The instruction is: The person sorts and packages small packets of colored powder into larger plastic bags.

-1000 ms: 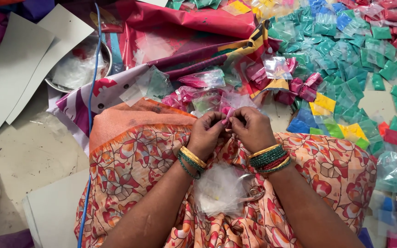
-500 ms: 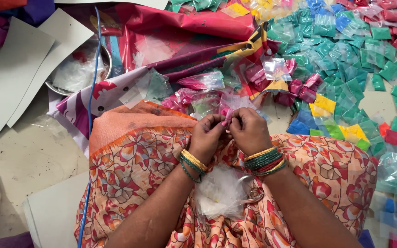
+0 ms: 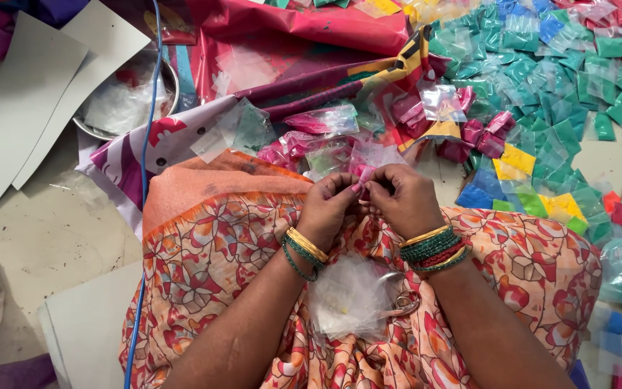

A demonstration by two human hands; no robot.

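A small clear plastic pouch (image 3: 366, 171) with pink contents is held upright above the lap. It is pinched at its lower edge between fingertips, partly hidden.

Two hands meet at the centre, above the person's lap. The left hand (image 3: 332, 205) and the right hand (image 3: 404, 202) touch at the fingertips, pinching a small packet (image 3: 360, 179) between them. On the lap cloth (image 3: 210, 252), just below the wrists, lies a bundle of clear bags (image 3: 350, 295). Beyond the hands, a loose row of filled packets (image 3: 325, 122) rests on a spread sheet (image 3: 289, 43). To the right, a wide heap of packets (image 3: 563, 79) covers the floor. Far left lie flat cards (image 3: 16, 108), with a metal bowl (image 3: 88, 130) beside them, partly under one card. A cord (image 3: 149, 144) runs from top to bottom, left of the lap.
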